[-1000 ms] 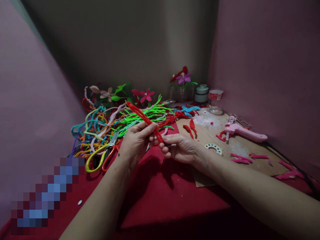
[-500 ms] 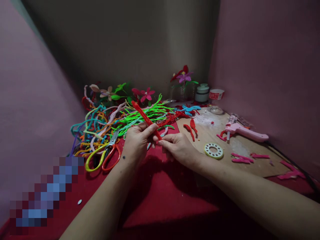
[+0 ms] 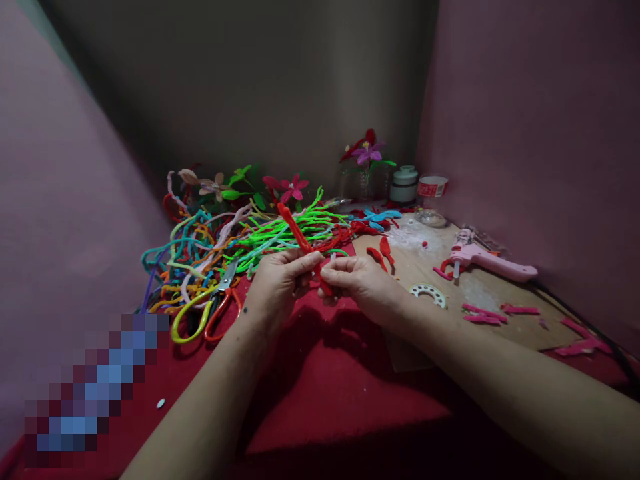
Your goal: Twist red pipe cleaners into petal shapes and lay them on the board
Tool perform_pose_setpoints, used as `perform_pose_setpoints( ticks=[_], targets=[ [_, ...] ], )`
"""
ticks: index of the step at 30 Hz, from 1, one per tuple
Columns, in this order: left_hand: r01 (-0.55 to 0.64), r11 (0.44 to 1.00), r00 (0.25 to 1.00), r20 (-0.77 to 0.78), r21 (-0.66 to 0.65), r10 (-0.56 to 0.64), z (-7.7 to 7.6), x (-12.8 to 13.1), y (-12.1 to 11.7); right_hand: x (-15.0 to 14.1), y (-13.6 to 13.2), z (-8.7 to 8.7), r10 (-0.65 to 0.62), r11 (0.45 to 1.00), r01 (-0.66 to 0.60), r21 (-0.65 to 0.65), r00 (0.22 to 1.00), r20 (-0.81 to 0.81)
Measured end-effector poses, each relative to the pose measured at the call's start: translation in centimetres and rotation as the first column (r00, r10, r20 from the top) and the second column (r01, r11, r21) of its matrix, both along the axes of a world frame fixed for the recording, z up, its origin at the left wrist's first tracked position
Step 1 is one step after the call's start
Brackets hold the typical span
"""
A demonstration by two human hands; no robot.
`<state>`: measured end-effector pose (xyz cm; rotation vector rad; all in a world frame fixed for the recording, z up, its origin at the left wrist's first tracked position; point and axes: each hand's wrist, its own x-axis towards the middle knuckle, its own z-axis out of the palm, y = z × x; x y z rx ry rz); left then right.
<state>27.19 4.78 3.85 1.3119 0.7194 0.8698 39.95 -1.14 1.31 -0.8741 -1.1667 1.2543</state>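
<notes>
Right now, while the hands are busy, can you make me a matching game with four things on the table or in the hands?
Things:
1. Glue gun
2. Red fuzzy strip
3. Ring with holes
4. Scissors

Clues:
A. Part yellow, part orange-red
B. Whitish and round
C. Pale pink all along the grip
D. Pinched by the left hand and the right hand

Right pairs: 1-C, 2-D, 3-B, 4-A.
</notes>
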Motion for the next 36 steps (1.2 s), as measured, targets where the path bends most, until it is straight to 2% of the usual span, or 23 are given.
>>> perform_pose_setpoints(
  ticks=[3, 8, 14, 20, 30, 36],
  targets=[
    [0.034, 0.999, 0.999, -0.038, -0.029, -0.035, -0.2, 0.0, 0.1, 0.1, 0.2, -0.3, 0.020, 0.999, -0.021, -0.049, 0.999, -0.033],
    [0.000, 0.996, 0.998, 0.067, -0.092, 0.006, 0.3, 0.1, -0.2, -0.2, 0.0, -0.1, -0.033, 0.997, 0.033, -0.070, 0.999, 0.006],
    [0.032, 0.998, 0.999, 0.028, -0.058, -0.030, 0.3, 0.3, -0.4, -0.4, -0.1, -0.3, -0.038, 0.997, 0.038, -0.062, 0.999, 0.008],
    [0.052, 0.993, 0.997, 0.068, -0.104, -0.045, 0.1, 0.2, -0.3, -0.6, 0.3, -1.1, -0.047, 0.997, 0.044, -0.068, 0.998, -0.044],
    [0.049, 0.990, 0.997, 0.068, -0.134, -0.040, -0.3, 0.3, 0.1, -0.5, 0.5, -1.1, -0.078, 0.994, 0.075, -0.080, 0.996, -0.035],
    [-0.028, 0.992, 0.998, 0.049, -0.122, 0.034, -0.6, 0.5, 0.2, -0.3, 0.7, -1.2, -0.091, 0.994, 0.087, -0.073, 0.994, -0.062]
  ],
)
